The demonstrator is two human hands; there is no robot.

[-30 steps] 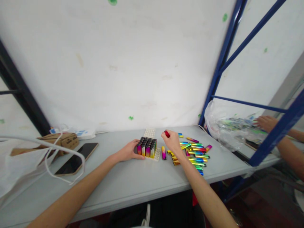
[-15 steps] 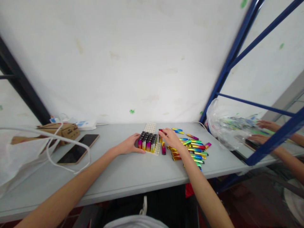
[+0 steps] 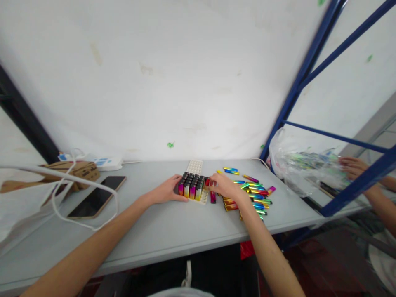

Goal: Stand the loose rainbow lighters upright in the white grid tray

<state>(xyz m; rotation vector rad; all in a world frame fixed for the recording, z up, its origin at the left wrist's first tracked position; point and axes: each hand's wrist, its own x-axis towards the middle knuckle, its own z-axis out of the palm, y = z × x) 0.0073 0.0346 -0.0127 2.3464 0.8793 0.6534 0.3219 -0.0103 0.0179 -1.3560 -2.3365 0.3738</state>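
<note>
A block of upright lighters, with black tops and shiny coloured bodies, stands in a white tray with rows of holes. My left hand is curved around the block's left side, thumb in front and fingers behind. At its right edge, my right hand pinches a red lighter over the tray; the fingers partly hide it. Just below that hand, a magenta lighter lies by the tray. Right of it spreads a loose pile of lighters, partly behind my right wrist.
On the left are a phone, a white cable and a cardboard box. A clear plastic bag leans by the blue metal frame. Beyond the frame, another person's hands show. A white wall backs the table.
My right hand has moved slightly left and down, bringing the red lighter against the block's right side. My left hand stays around the block. The view has shifted a little.
</note>
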